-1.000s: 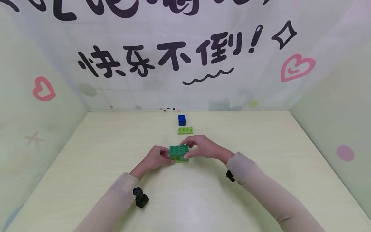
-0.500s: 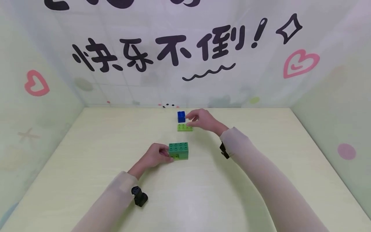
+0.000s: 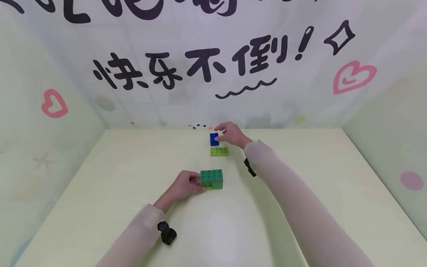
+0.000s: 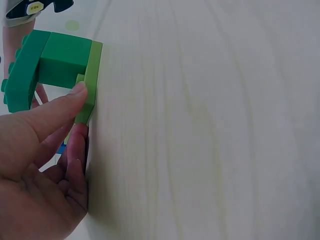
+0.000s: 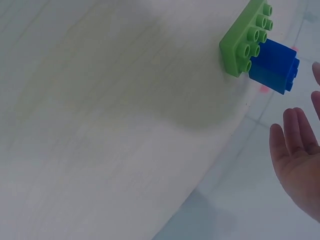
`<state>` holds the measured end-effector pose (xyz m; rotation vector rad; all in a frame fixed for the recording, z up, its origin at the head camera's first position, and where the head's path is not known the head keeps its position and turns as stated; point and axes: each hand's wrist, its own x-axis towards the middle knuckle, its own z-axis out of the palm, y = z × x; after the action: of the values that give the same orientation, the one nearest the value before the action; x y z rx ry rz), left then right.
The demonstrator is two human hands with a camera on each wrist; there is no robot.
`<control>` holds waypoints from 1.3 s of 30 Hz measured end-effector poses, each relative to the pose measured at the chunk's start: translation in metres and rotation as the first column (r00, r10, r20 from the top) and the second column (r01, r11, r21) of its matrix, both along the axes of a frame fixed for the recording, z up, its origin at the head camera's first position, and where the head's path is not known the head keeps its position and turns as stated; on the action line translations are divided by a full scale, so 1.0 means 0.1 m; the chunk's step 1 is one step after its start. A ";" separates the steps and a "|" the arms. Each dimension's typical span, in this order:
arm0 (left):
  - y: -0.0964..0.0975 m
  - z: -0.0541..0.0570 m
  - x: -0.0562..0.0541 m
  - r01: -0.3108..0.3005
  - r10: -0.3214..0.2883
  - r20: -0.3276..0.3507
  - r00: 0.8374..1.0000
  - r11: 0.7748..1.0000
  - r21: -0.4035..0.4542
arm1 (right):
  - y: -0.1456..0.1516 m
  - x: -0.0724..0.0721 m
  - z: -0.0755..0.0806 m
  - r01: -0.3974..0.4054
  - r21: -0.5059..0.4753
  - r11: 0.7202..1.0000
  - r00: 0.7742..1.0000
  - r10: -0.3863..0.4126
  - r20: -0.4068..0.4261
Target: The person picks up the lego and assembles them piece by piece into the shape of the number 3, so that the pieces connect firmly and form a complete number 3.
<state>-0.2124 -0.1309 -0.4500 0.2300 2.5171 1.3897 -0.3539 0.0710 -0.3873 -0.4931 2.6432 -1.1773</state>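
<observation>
head view: lime plate (image 3: 219, 151) lies btwn blue brick (image 3: 212, 141) & green stack (image 3: 213, 179).

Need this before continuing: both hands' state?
Left hand: holding the green block stack by its lime base.
Right hand: open, holding nothing, near the blue block.

A second ago at the 3 o'clock end of the green stack (image 3: 215, 179), the right grip (image 3: 231, 135) has left it and travelled towards 12 o'clock. Half a second ago its thumb overlapped the light-green plate (image 3: 218, 152), whose studs now show clear. It has come to the blue block's (image 3: 213, 142) 2 o'clock side, thumb overlapping that block.
</observation>
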 end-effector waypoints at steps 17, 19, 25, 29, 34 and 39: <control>-0.01 -0.03 0.06 0.001 -0.001 0.009 1.000 1.000 0.023 | -0.07 -0.11 -0.21 -0.014 0.063 0.998 0.999 0.011 0.047; -0.01 -0.03 0.06 -0.002 0.001 0.007 1.000 1.000 0.025 | -0.08 -0.12 -0.22 -0.010 0.044 0.999 0.999 0.008 0.048; -0.01 -0.02 0.06 -0.006 0.006 0.001 1.000 1.000 0.026 | -0.08 -0.16 -0.29 0.012 0.003 1.000 0.999 -0.012 0.044; -0.01 -0.04 0.08 -0.006 0.006 0.002 1.000 1.000 0.027 | -0.08 -0.14 -0.30 0.015 0.001 1.000 0.999 -0.015 0.049; 0.00 -0.04 0.07 0.008 -0.007 -0.026 1.000 1.000 0.028 | -0.06 -0.09 -0.20 0.007 0.005 1.000 0.999 -0.007 0.031; -0.01 -0.01 0.06 -0.002 0.002 -0.032 0.999 1.000 0.009 | -0.06 -0.04 -0.08 -0.024 -0.018 1.000 0.999 0.025 0.024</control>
<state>-0.2061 -0.1323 -0.4514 0.2538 2.5384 1.4092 -0.3581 0.0652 -0.3950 -0.5100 2.6012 -1.1929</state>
